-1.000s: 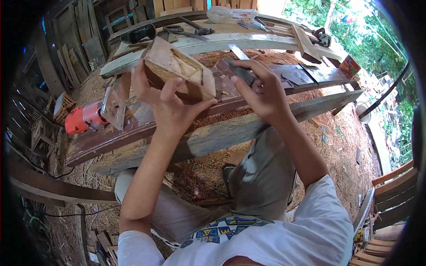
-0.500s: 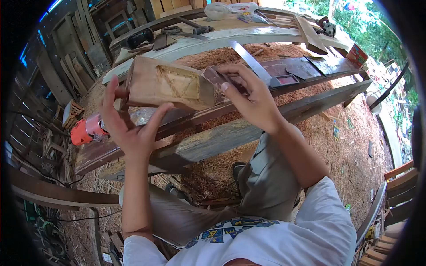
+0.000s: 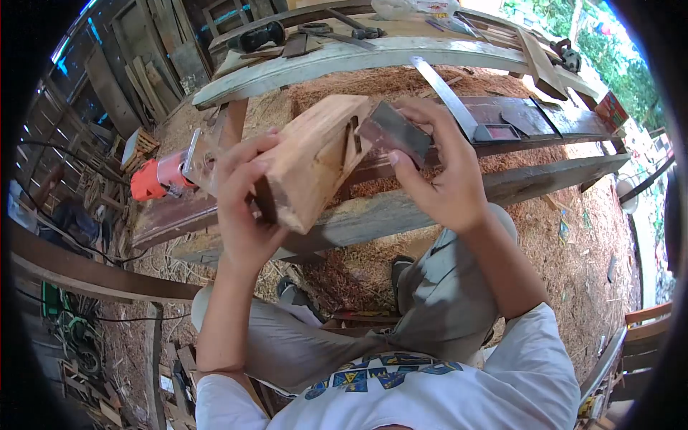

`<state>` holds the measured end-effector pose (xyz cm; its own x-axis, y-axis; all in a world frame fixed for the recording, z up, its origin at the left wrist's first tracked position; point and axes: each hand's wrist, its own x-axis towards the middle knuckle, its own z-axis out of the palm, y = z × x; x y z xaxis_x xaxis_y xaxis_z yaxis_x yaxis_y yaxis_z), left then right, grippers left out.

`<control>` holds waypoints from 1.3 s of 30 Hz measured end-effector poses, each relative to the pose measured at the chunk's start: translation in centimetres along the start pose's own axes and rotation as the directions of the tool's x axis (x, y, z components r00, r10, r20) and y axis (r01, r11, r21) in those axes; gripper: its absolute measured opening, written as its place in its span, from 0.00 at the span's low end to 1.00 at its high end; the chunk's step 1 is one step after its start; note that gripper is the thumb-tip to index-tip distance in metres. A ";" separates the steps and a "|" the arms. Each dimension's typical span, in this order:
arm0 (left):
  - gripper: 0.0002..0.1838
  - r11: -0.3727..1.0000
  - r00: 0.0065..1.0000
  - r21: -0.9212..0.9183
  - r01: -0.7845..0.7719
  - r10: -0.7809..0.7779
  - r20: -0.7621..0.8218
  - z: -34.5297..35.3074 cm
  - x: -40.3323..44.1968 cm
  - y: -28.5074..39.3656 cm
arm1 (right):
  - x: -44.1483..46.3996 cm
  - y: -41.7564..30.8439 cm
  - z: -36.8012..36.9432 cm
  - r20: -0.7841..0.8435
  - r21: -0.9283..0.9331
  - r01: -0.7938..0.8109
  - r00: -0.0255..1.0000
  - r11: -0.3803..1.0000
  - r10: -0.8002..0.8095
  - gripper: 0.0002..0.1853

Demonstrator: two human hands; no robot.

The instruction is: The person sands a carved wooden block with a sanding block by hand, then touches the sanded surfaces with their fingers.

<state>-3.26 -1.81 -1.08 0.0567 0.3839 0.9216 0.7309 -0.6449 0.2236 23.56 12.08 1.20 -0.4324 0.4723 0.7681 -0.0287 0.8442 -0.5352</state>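
Note:
My left hand (image 3: 247, 190) is wrapped round the near left end of a pale wooden block (image 3: 319, 154), which I hold tilted above the plank. Cut into the block's right side is a recess with a slot. My right hand (image 3: 448, 168) grips a folded piece of sandpaper (image 3: 398, 132), dark grey on one face and reddish brown on another. The sandpaper is close beside the block's far right end; whether they touch I cannot tell. My left fingertips show on top of the block, and part of that hand is hidden behind it.
Beneath my hands runs a dark wooden plank (image 3: 175, 223), with an orange power tool (image 3: 154, 178) at its left. A try square (image 3: 448, 100) lies to the right. Behind, a pale beam (image 3: 308, 68) fronts a bench with a hammer (image 3: 365, 32). Wood shavings (image 3: 545, 247) cover the ground.
The block has turned in my left hand, so its long side and end now face me and the recess faces right. My right hand has tilted the sandpaper, showing its grey face.

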 end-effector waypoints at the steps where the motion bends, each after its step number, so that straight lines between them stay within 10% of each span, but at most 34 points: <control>1: 0.50 0.992 0.993 0.047 -0.115 0.115 0.002 0.5 0.0 -0.4 | 0.0 -0.2 0.1 0.010 0.001 -0.001 1.000 1.000 0.001 0.30; 4: 0.47 0.995 0.994 0.064 -0.077 0.082 -0.072 1.3 0.1 -0.2 | -0.2 -0.7 0.1 0.015 0.028 -0.186 0.982 0.982 0.186 0.32; 13: 0.46 0.970 0.998 0.242 0.033 -0.018 -0.061 2.6 0.4 2.0 | 0.0 -0.3 0.6 -0.027 -0.246 0.081 0.996 0.966 -0.090 0.28; 22: 0.49 0.980 0.991 0.185 0.075 -0.052 -0.124 3.1 0.5 2.3 | -0.5 -0.4 1.3 0.045 0.017 -0.001 0.999 1.000 0.000 0.21; 27: 0.50 0.993 0.995 0.119 -0.020 0.032 -0.093 3.0 0.7 2.5 | -0.7 -3.4 -0.5 0.260 0.295 -0.441 0.891 0.848 0.373 0.15; 39: 0.53 0.997 0.998 0.017 -0.069 0.068 0.011 2.3 1.2 1.5 | -2.2 -3.1 0.5 0.156 0.210 -0.308 0.947 0.928 0.279 0.10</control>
<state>-0.48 -0.77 -0.33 0.1142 0.3463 0.9311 0.7370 -0.6580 0.1544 24.17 8.28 1.02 -0.5583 0.6436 0.5235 -0.0826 0.5847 -0.8070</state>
